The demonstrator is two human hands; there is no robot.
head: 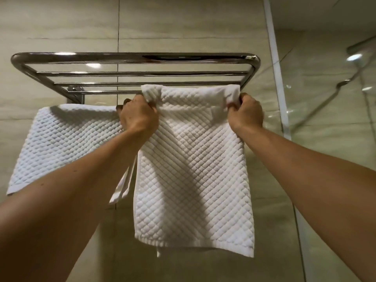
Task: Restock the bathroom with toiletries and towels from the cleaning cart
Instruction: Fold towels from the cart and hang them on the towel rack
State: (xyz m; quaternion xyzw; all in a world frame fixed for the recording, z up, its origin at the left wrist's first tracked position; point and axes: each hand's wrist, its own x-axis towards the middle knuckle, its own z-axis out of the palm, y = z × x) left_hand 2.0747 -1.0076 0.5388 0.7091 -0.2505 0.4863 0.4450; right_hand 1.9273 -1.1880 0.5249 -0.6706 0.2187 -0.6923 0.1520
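A white waffle-weave towel [193, 169] hangs in front of me below a chrome towel rack [134, 58] fixed to the tiled wall. My left hand [138, 117] grips the towel's upper left corner. My right hand [247, 112] grips its upper right corner. Both corners are held up at the level of the rack's lower bar. A second white towel [67, 143] of the same weave hangs over that bar on the left, partly hidden behind my left forearm.
A glass shower screen [325, 139] with a white edge strip stands at the right, close to my right arm. Beige wall tiles [183, 21] fill the background behind the rack. The rack's upper bars carry nothing.
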